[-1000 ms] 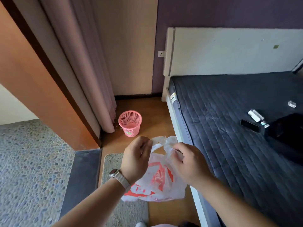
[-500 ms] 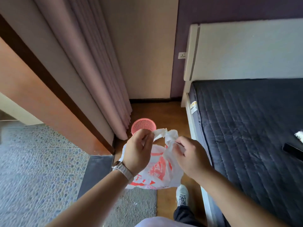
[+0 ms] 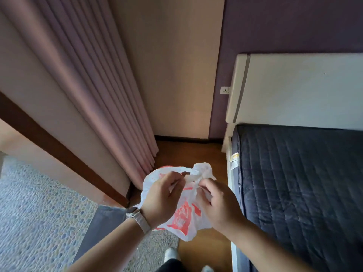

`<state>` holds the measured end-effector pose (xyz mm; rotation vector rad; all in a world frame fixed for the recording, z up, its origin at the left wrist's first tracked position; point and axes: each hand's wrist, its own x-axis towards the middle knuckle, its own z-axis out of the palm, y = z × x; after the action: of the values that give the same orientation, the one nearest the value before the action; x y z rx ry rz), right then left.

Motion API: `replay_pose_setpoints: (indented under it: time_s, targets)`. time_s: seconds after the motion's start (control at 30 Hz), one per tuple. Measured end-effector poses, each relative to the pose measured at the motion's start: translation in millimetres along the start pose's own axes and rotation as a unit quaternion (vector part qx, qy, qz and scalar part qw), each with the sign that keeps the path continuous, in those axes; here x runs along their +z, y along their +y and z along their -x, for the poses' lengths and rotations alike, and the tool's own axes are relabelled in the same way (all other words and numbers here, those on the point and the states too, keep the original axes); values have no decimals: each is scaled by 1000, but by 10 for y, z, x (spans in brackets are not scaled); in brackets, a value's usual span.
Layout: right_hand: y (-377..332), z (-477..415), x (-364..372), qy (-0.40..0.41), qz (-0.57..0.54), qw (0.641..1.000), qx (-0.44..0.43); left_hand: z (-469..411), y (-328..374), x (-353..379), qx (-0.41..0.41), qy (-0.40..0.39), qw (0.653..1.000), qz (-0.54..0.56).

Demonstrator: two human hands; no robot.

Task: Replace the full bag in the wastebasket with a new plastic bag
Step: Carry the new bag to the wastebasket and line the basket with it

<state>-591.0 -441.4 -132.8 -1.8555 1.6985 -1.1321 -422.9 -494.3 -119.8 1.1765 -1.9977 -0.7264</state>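
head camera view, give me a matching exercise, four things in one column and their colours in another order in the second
Things:
1. bag
2. curtain
3. mattress
4. floor

Colours:
a. brown
b. dark blue
c. white with red print
d. pink

Pairs: 1-c, 2-d, 3-b, 4-a

A quiet bedroom corner
A pink curtain hangs beyond the left hand. A dark quilted mattress lies right of the right hand, with a white headboard and wall socket farther off.
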Motion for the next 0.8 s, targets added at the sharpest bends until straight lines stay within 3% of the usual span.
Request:
replay_pose_setpoints:
  time_s: [0.47,0.63,0.8]
  targets:
    - [841,-1960,118,-44,106,993,17,-2023,-1008,236,-64,-3,998,21]
    - [910,-2802,171,-23,102,994,-4,-2765,-1185,216,-43,-10,998,42]
    - [1022,-3338,383,-40,73,996,-11,-3154,-1338,88,-43,34,996,64]
